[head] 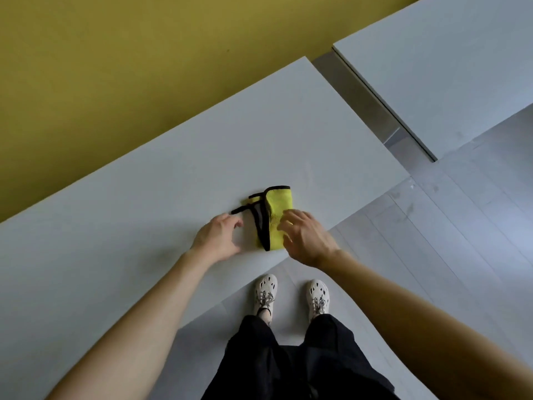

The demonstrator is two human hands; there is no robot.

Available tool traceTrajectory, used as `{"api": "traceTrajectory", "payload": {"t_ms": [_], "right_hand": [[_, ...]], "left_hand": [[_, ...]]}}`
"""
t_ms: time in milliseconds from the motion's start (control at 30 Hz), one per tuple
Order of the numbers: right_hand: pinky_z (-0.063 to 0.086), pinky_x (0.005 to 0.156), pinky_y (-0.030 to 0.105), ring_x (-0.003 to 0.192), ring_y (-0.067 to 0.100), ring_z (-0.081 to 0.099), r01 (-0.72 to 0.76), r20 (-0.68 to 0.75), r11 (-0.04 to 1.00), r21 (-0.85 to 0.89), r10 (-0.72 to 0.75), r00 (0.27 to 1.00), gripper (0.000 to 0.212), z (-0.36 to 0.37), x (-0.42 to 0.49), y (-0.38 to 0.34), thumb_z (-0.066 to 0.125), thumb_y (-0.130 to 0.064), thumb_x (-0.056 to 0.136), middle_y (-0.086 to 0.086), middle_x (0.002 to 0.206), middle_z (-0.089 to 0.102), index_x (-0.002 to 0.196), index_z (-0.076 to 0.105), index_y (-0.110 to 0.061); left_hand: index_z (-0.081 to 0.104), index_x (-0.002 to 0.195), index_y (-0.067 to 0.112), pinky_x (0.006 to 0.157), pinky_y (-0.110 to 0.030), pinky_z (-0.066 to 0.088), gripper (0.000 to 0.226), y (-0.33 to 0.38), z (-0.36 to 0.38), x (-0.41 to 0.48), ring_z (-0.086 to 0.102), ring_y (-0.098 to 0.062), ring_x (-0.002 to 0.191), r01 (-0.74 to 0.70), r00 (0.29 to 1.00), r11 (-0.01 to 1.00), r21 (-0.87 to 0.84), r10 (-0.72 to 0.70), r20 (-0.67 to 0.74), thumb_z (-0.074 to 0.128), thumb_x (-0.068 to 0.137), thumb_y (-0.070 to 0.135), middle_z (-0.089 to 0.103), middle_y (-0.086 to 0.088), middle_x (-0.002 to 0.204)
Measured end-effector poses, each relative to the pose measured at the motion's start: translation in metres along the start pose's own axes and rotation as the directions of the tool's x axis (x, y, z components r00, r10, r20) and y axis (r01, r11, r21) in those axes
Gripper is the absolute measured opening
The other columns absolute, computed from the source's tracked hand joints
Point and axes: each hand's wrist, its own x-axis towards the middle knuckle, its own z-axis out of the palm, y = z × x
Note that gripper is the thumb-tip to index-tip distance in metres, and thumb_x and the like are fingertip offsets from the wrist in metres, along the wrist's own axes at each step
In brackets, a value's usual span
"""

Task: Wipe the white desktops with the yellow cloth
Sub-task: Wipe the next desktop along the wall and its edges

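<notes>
Two bare hands work at the near edge of a white desk (173, 174), with the person's pale shoes (291, 294) on the grey floor (476, 226) just below at six o'clock. Between the hands lies the yellow cloth (278, 215), folded into a small wad with black trim, resting flat on the desk close to its front edge. The left hand (219, 238), at nine o'clock of the cloth, has its fingers curled together near a loose strip of the black trim; whether they pinch it I cannot tell. The right hand (307, 238), at four o'clock, hovers with fingers spread apart, their tips over the cloth's near right corner. It looks soft, light and limp, so it should bunch or unfold easily; a flat palm pressed on the yellow top, or a pinch across the folded bulk, would likely serve better than the floppy trim. The desktop looks smooth, matte and bare, likely an easy glide. Farther off, at one o'clock, a second white desk (450, 62) sits beyond a metal gap (366, 102), and an olive wall (115, 67) fills eleven o'clock.
</notes>
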Motion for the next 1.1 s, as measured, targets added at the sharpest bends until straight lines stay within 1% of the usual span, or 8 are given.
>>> {"api": "traceTrajectory", "payload": {"t_ms": [100,167,267,467,767,933,1033,1100], "right_hand": [[0.038,0.125,0.055,0.155,0.035,0.044,-0.125,-0.181,0.992,0.015,0.125,0.975,0.044,0.006,0.039,-0.005,0.064,-0.031,0.104,0.014,0.154,0.059,0.144,0.065,-0.011],[0.018,0.135,0.055,0.166,0.034,0.021,-0.243,-0.165,0.969,0.039,0.246,0.955,0.067,0.025,0.057,-0.012,0.053,-0.049,0.108,0.016,0.173,0.034,0.163,0.044,-0.012],[0.001,0.137,0.054,0.169,0.033,0.000,-0.308,-0.146,0.951,-0.027,0.301,0.942,0.091,0.066,0.057,-0.040,0.043,-0.064,0.105,0.019,0.180,0.007,0.172,0.019,-0.008],[0.008,0.136,0.056,0.169,0.026,-0.005,-0.232,-0.192,0.972,-0.044,0.220,0.956,0.087,0.062,0.030,-0.008,0.051,-0.058,0.102,0.009,0.182,0.003,0.175,0.015,-0.025],[-0.003,0.135,0.058,0.169,0.029,-0.002,-0.606,-0.282,0.792,-0.077,0.566,0.775,0.093,-0.019,0.068,0.153,0.037,-0.064,0.096,0.012,0.182,0.004,0.175,0.010,-0.022],[0.001,0.136,0.055,0.168,0.037,-0.002,-0.626,-0.280,0.780,-0.024,0.595,0.753,0.097,-0.013,0.081,0.127,0.044,-0.056,0.091,0.021,0.180,0.003,0.173,0.016,-0.013],[0.009,0.134,0.060,0.167,0.042,0.007,-0.445,-0.308,0.895,0.015,0.428,0.850,0.099,0.020,0.074,0.053,0.061,-0.045,0.085,0.027,0.177,0.014,0.171,0.027,-0.011],[0.009,0.133,0.061,0.167,0.042,0.004,-0.275,-0.235,0.961,-0.031,0.260,0.937,0.097,0.041,0.067,0.004,0.061,-0.044,0.085,0.026,0.178,0.013,0.172,0.027,-0.019]], "left_hand": [[0.039,0.160,0.027,0.115,-0.044,0.045,0.119,-0.009,-0.007,0.013,0.042,-0.028,0.145,0.040,0.996,0.992,0.123,-0.031,-0.079,0.097,0.060,0.055,0.042,-0.004,0.152],[0.014,0.170,0.021,0.125,-0.049,0.034,0.154,-0.013,-0.009,0.024,0.023,-0.034,0.158,0.087,0.995,0.977,0.194,-0.076,-0.061,0.098,0.049,0.069,0.024,-0.013,0.166],[-0.023,0.168,0.021,0.134,-0.055,0.010,0.181,-0.016,-0.004,0.037,-0.015,-0.037,0.166,0.166,0.982,0.962,0.218,-0.181,0.051,0.097,0.045,0.077,-0.019,-0.019,0.177],[-0.045,0.157,0.022,0.131,-0.065,-0.006,0.193,0.005,-0.009,0.056,-0.039,-0.038,0.157,0.120,0.980,0.969,0.215,-0.150,0.130,0.096,0.039,0.081,-0.047,-0.021,0.165],[-0.053,0.148,0.013,0.123,-0.070,-0.022,0.200,-0.003,0.002,0.087,-0.059,-0.036,0.141,0.151,0.954,0.966,0.211,-0.198,0.226,0.089,0.031,0.090,-0.061,-0.020,0.153],[-0.056,0.145,0.013,0.121,-0.071,-0.022,0.200,-0.005,0.001,0.090,-0.060,-0.039,0.139,0.142,0.943,0.968,0.209,-0.197,0.267,0.088,0.031,0.091,-0.063,-0.022,0.150],[-0.055,0.146,0.013,0.122,-0.073,-0.020,0.200,-0.005,0.001,0.088,-0.059,-0.040,0.140,0.133,0.943,0.969,0.210,-0.189,0.275,0.086,0.029,0.093,-0.062,-0.023,0.151],[-0.055,0.146,0.014,0.122,-0.072,-0.020,0.202,-0.005,0.002,0.090,-0.059,-0.039,0.141,0.137,0.947,0.971,0.196,-0.186,0.261,0.086,0.026,0.094,-0.061,-0.022,0.152]]}}
